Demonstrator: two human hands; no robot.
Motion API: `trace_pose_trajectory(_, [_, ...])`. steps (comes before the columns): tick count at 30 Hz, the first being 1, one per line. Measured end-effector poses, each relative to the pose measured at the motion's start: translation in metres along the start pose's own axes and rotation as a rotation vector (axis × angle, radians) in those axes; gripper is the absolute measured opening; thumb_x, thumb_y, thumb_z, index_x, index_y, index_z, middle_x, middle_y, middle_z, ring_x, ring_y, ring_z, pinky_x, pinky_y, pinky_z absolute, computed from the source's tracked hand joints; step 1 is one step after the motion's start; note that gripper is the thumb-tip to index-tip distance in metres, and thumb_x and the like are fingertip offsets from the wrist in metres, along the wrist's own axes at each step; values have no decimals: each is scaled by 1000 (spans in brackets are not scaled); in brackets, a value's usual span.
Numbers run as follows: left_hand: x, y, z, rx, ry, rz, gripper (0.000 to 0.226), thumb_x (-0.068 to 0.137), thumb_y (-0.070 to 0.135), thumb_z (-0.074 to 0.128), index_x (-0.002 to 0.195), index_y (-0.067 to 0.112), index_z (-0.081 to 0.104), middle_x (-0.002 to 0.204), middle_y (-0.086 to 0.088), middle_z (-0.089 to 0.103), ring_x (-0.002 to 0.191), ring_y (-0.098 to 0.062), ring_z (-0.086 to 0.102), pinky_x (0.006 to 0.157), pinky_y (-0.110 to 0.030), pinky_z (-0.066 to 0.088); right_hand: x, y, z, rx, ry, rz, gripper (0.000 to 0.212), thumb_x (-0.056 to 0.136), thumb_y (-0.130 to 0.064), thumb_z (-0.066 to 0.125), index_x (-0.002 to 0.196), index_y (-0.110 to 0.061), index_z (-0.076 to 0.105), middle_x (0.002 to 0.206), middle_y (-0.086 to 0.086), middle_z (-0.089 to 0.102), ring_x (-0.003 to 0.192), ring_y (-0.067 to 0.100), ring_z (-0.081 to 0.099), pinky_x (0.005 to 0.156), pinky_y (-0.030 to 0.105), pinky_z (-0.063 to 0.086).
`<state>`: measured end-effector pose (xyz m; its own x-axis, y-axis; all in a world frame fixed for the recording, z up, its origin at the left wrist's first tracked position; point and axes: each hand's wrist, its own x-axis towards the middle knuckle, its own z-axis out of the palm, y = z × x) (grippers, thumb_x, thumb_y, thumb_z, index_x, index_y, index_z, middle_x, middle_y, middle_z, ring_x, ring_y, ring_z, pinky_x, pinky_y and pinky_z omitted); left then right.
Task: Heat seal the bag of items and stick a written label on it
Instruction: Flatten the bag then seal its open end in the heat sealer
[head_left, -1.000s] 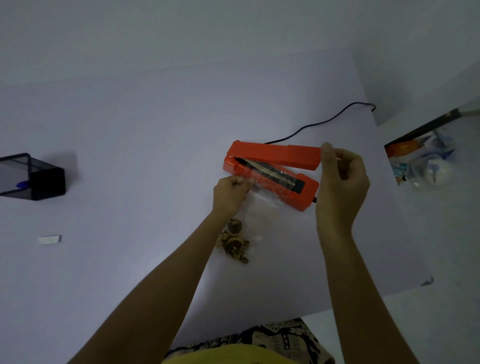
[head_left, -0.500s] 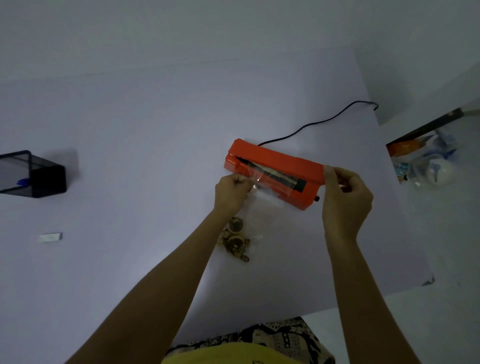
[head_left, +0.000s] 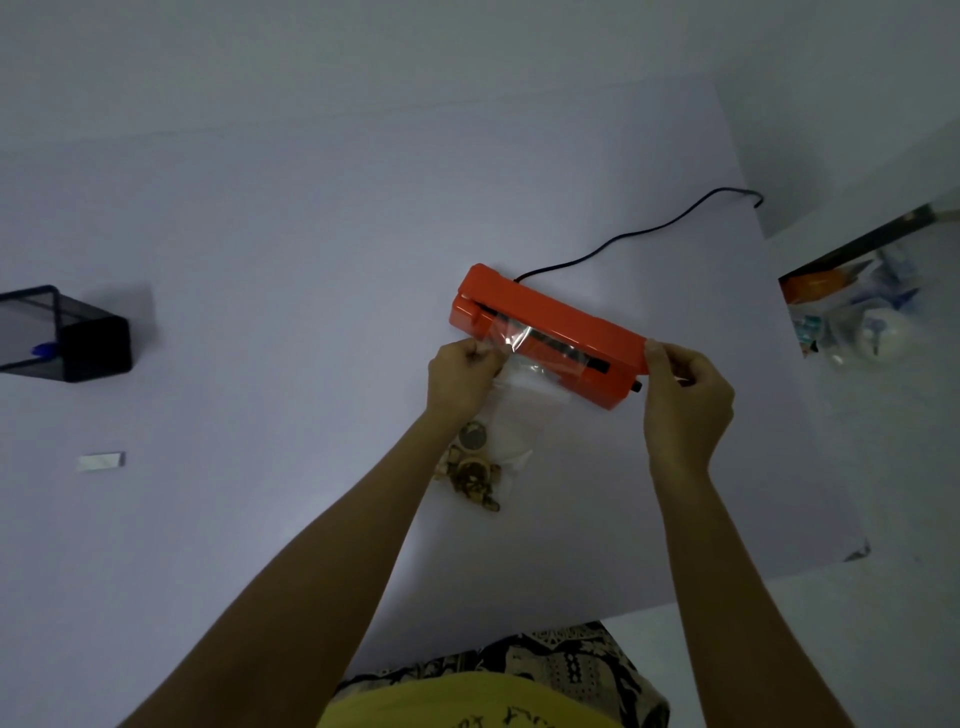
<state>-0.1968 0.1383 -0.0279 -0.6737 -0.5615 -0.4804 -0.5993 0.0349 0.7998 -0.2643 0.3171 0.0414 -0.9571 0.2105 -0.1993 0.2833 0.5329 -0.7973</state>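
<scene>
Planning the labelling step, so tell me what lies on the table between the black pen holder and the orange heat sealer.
In the head view, only bare white table lies between the pen holder and the heat sealer.

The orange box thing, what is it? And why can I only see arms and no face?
The camera sits on the person's head and looks down, so you see only their arms and hands. The orange box is a heat sealer: it melts a plastic bag shut. A black cord runs from it across the white table. The left hand pinches one side of a clear bag, whose open end lies across the sealer's slot. Small brownish items sit in the bag's bottom end, nearer the person. The right hand grips the sealer's end at the lid. Far to the left lie a small white label and a dark box with something blue in it.
</scene>
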Motion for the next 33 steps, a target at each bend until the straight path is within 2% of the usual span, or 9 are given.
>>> trace_pose_trajectory(4, [1,-1,0,-3,1,5,29,90,27,61,83,0,70,79,-13,71,76,-28,67,75,-34,54,1,4,1,-10,0,5,13,92,-33,60,93,-22,67,87,-5,65,73,-1,56,64,12,40])
trace_pose_trajectory(10, [3,0,0,-18,-4,-9,26,90,27,62,82,3,70,76,-8,69,70,-18,63,72,-30,53,2,5,3,-25,3,-4,14,91,-33,60,93,-22,67,86,-5,65,73,1,56,64,12,40])
trace_pose_trajectory(14, [3,0,1,-14,-15,0,25,91,27,62,81,5,70,74,-4,67,65,-13,60,63,-17,47,4,11,4,-44,3,-8,13,91,-34,60,91,-23,67,86,-4,66,79,9,60,72,22,47])
trace_pose_trajectory(20, [4,1,0,-17,-14,2,26,90,29,63,79,6,69,72,-1,65,66,-12,60,61,-14,44,8,20,6,-52,-41,19,14,88,-37,63,90,-24,68,86,-5,67,84,12,64,78,28,50])
trace_pose_trajectory(22, [4,1,0,-18,-20,3,26,90,29,63,78,7,69,71,0,65,67,-13,60,60,-14,44,12,23,5,-34,-53,53,19,86,-40,66,91,-22,66,85,-3,66,80,12,63,76,28,50])
trace_pose_trajectory(25, [2,-1,-3,-25,-48,2,35,89,38,62,76,6,68,69,2,66,64,-11,60,59,-17,45,19,24,1,4,-89,149,35,81,-43,72,96,-16,55,79,-3,57,67,10,54,63,24,45])
trace_pose_trajectory(27, [0,-5,-8,-32,-91,-6,37,87,44,63,77,9,69,75,2,69,67,-9,62,62,-18,47,23,24,-2,-1,-128,180,40,81,-43,73,98,-14,50,77,-4,53,64,7,50,59,22,42])
trace_pose_trajectory(30, [0,-16,-17,21,-169,4,35,79,43,72,87,9,71,87,0,71,77,-11,63,66,-17,48,28,24,-6,-13,-198,221,42,82,-44,71,99,-14,48,79,-6,50,68,4,47,59,21,39])
trace_pose_trajectory(33, [1,-22,-25,166,-246,32,29,77,36,76,91,12,70,85,7,66,75,-6,60,65,-11,43,30,27,-6,-48,-214,215,44,82,-47,70,97,-13,46,79,-5,48,67,5,45,59,23,38])
